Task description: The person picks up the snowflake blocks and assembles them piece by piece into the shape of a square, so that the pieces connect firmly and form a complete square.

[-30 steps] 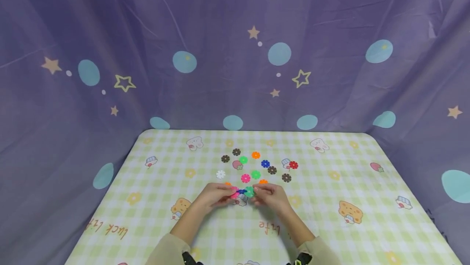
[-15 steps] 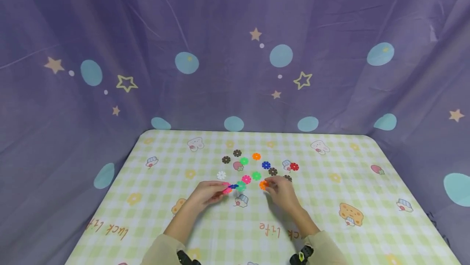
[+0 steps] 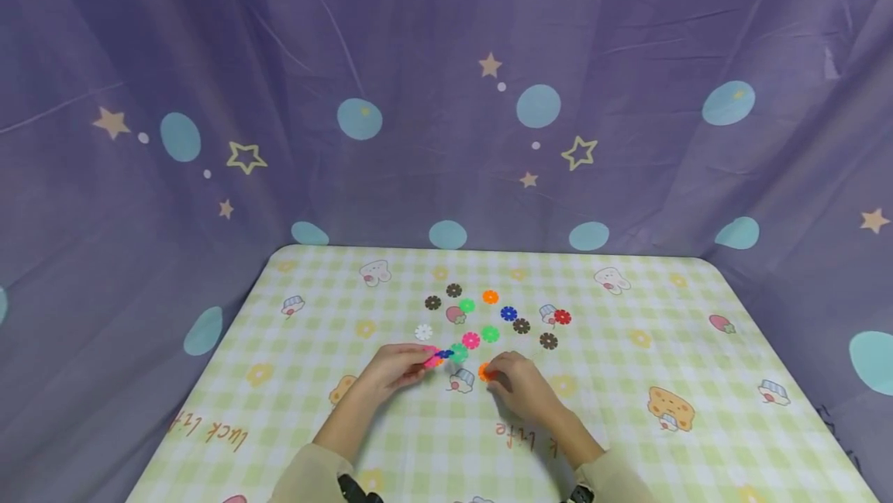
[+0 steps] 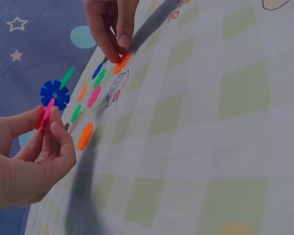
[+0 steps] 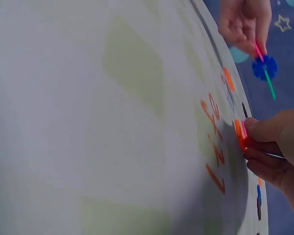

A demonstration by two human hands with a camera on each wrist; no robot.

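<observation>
My left hand [image 3: 396, 367] pinches the pink notched plastic disc [image 4: 46, 113] between thumb and fingers. Joined to that disc is a blue disc [image 4: 54, 95], and a green disc [image 3: 458, 353] slots into the blue one's far side; this short chain is held above the table. To the right, my right hand [image 3: 525, 387] has its thumb and fingertips on an orange disc [image 3: 484, 372], pinching it at the tabletop. In the left wrist view a second orange disc [image 4: 85, 136] lies on the cloth below the left hand, mostly hidden in the head view.
Several loose discs lie beyond the hands, among them a white one [image 3: 423, 332], a pink one [image 3: 471, 340], a green one [image 3: 491, 334], a blue one [image 3: 508, 314] and a red one [image 3: 562, 317]. A checked cloth [image 3: 314, 425] covers the table; a purple curtain [image 3: 432, 177] hangs behind.
My right hand let go of the green end of the chain, moved right to the orange disc and brought it nearer and slightly left. My left hand drew the chain a little left.
</observation>
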